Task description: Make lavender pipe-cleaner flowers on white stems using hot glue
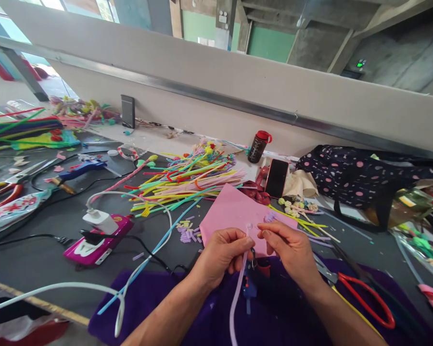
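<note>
My left hand (pixel 222 254) pinches a pale lilac pipe cleaner (pixel 238 288) near its top, and the stem hangs down over the purple cloth (pixel 187 307) on my lap. The curled tip of the pipe cleaner stands just above my fingers. My right hand (pixel 292 250) is closed in a pinch beside that tip, with a small lilac piece at its fingertips. A pink foam sheet (pixel 231 211) lies on the grey table right behind both hands. A blue glue gun (pixel 250 283) rests below my hands.
A heap of coloured pipe cleaners (pixel 180 182) lies mid-table. A pink power strip (pixel 97 240) with a white charger sits left. Red-handled scissors (pixel 368 300) lie right. A phone (pixel 276 178), a dark bottle (pixel 258 146) and a dotted bag (pixel 361 178) stand behind.
</note>
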`<state>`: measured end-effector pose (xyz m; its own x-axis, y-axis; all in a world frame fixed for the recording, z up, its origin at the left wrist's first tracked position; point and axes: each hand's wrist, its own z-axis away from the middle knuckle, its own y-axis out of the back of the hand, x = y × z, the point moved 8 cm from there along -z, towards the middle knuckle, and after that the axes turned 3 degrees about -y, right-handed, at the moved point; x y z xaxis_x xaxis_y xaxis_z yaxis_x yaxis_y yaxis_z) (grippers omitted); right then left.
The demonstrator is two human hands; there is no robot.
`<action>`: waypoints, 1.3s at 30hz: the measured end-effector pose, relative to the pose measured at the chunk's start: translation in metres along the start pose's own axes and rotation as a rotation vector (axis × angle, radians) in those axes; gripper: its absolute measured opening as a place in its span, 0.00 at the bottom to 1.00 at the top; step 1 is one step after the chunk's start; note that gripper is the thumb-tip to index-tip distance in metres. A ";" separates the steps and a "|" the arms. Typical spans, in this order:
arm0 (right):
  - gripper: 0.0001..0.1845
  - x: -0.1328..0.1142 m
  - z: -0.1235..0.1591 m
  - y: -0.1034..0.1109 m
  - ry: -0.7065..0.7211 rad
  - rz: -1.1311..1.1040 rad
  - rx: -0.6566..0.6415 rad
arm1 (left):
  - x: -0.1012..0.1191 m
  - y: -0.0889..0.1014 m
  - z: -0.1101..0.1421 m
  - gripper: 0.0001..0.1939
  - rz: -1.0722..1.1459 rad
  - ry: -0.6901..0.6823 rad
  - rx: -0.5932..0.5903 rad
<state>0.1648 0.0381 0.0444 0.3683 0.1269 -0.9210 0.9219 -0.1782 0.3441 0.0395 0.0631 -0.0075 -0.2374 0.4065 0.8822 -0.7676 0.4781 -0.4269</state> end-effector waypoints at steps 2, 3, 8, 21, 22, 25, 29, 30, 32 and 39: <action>0.10 -0.005 0.001 -0.001 0.085 0.060 0.010 | -0.002 -0.001 0.000 0.14 -0.010 0.020 -0.006; 0.10 -0.008 0.002 -0.001 0.117 0.086 0.015 | -0.003 -0.002 0.000 0.13 -0.012 0.030 -0.005; 0.11 -0.007 0.002 -0.003 0.128 0.131 0.002 | -0.007 -0.002 -0.002 0.13 0.004 0.041 -0.017; 0.11 -0.003 0.004 -0.006 0.080 0.136 -0.028 | -0.010 -0.003 -0.003 0.14 -0.001 0.053 -0.026; 0.11 -0.004 0.004 -0.006 0.085 0.140 -0.027 | -0.010 -0.003 -0.003 0.15 -0.001 0.054 -0.026; 0.11 -0.005 0.003 -0.007 0.097 0.147 -0.025 | -0.011 -0.002 -0.003 0.15 0.003 0.060 -0.025; 0.11 -0.005 0.004 -0.008 0.100 0.145 -0.030 | -0.012 -0.002 -0.004 0.15 0.004 0.068 -0.027; 0.11 -0.005 0.004 -0.008 0.102 0.150 -0.029 | -0.012 -0.002 -0.004 0.15 0.003 0.068 -0.029; 0.11 -0.005 0.004 -0.007 0.105 0.158 -0.031 | -0.012 -0.003 -0.003 0.14 0.001 0.064 -0.031; 0.12 -0.005 0.005 -0.009 0.120 0.166 -0.038 | -0.011 -0.003 -0.003 0.15 -0.020 0.062 -0.030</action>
<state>0.1545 0.0342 0.0447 0.5252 0.2148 -0.8234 0.8504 -0.1697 0.4980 0.0463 0.0595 -0.0168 -0.1847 0.4436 0.8770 -0.7530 0.5095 -0.4163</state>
